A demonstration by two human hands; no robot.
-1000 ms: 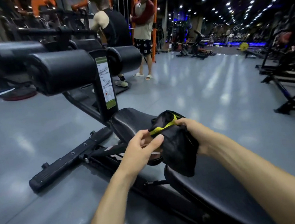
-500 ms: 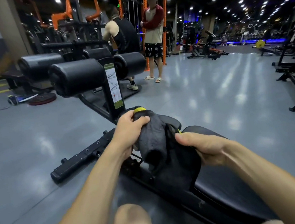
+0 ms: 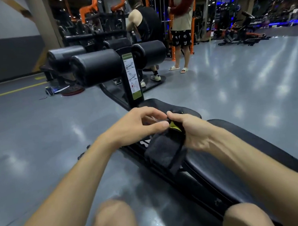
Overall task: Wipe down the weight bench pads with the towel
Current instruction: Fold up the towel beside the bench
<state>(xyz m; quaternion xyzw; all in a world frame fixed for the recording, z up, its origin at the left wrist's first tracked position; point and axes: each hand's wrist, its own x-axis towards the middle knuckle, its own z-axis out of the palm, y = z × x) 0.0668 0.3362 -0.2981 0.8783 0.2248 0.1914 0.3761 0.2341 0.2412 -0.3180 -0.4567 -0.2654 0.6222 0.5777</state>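
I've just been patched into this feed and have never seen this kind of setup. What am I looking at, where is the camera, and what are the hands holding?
There is no robot here. The camera sits on a person's head, looking forward and down, so the two bare arms are theirs. They are in a gym, astride a black weight bench. The right hand grips a dark towel with a yellow tag, hanging just above the pad. The left hand pinches at the towel's top edge. Ahead stand the bench's roller pads and an instruction label. Two other people stand behind by orange racks.

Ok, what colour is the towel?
Dark grey towel with a yellow-green tag; head view.
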